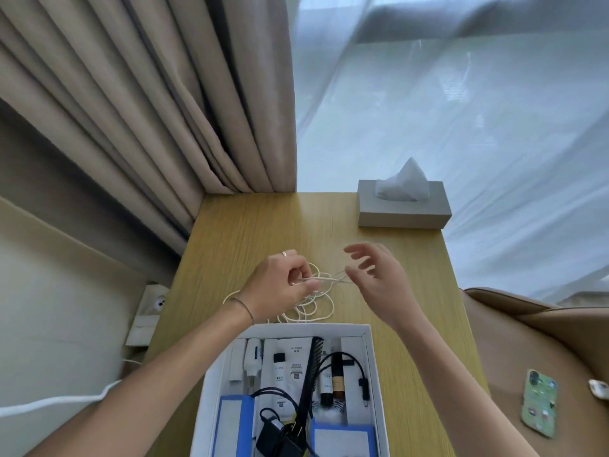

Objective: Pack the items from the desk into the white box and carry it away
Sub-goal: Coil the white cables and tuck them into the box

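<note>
A thin white cable (311, 306) lies in loose loops on the wooden desk (250, 225), just beyond the white box (211, 384). My left hand (283, 285) pinches a few strands of the cable and holds them up off the desk. My right hand (379, 282) hovers to the right with its fingers spread and relaxed, and the raised strands reach toward its fingertips. The box holds a black comb (308, 377), small bottles, sachets, blue cartons, a black charger (276, 440) and black cables.
A grey tissue box (403, 209) stands at the desk's far right corner. Beige curtains hang behind on the left and sheer white ones on the right. A tan chair to the right carries a green-cased phone (540, 402). A thick white cord (59, 402) runs along the left.
</note>
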The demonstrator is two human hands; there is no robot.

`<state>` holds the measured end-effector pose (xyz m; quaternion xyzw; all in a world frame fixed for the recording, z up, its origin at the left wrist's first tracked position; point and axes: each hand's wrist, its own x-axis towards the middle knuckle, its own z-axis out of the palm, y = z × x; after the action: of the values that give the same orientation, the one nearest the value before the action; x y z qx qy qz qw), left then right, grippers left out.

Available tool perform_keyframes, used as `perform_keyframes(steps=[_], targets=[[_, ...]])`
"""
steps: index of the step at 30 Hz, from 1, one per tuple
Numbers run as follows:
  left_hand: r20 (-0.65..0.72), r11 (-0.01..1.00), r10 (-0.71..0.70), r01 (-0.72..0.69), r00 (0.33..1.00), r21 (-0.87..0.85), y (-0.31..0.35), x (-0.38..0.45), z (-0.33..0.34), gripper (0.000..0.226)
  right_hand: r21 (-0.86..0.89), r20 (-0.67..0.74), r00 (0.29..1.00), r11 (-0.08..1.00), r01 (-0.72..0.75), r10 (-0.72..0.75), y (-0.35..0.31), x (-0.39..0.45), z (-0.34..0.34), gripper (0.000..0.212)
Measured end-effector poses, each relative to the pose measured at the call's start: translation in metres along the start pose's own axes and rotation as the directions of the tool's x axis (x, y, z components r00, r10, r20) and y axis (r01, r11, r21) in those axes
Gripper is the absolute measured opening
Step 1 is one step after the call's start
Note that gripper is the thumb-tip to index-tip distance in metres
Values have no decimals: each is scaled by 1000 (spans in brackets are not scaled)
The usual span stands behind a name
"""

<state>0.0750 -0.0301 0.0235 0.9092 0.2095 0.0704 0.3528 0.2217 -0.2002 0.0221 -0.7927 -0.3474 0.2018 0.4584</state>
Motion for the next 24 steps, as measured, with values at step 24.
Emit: perform_keyframes(steps=[24], targets=[[-170, -54, -309, -195, 936, -979, 7, -69, -182, 37, -105, 300, 954, 994, 43, -10, -67, -4, 71, 20]])
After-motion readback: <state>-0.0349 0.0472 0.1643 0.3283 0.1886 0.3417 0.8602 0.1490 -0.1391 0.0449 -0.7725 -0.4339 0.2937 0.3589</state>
